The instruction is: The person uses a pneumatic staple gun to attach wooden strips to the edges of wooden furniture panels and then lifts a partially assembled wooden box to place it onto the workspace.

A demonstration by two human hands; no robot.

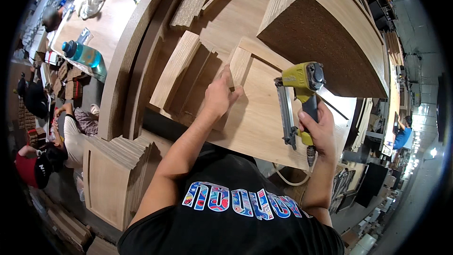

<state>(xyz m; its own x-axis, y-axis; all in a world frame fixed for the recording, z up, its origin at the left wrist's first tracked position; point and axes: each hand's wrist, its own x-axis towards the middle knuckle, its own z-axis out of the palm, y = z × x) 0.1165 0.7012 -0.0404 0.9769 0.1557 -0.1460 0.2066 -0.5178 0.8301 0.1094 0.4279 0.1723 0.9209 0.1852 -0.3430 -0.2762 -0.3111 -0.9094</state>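
Note:
My right hand [322,130] is wrapped round the black grip of a yellow-green nail gun [297,76]. The gun hangs above a light wood panel [269,118], its silver magazine pointing down toward me and its nose apart from the wood. An air hose [288,182] runs from the bottom of its handle. Along the panel's left edge, my left hand [219,95] grips a wooden edge strip [241,64], index finger stretched along it and thumb on the panel side. The palm and remaining fingers are mostly hidden.
Left of the panel lie wooden strips [177,68] and long boards [134,56]. A tall stack of panels [325,42] stands at the far right, another [107,172] at lower left. Beyond the boards stands a blue bottle [85,54]. Other people [75,134] sit at the left.

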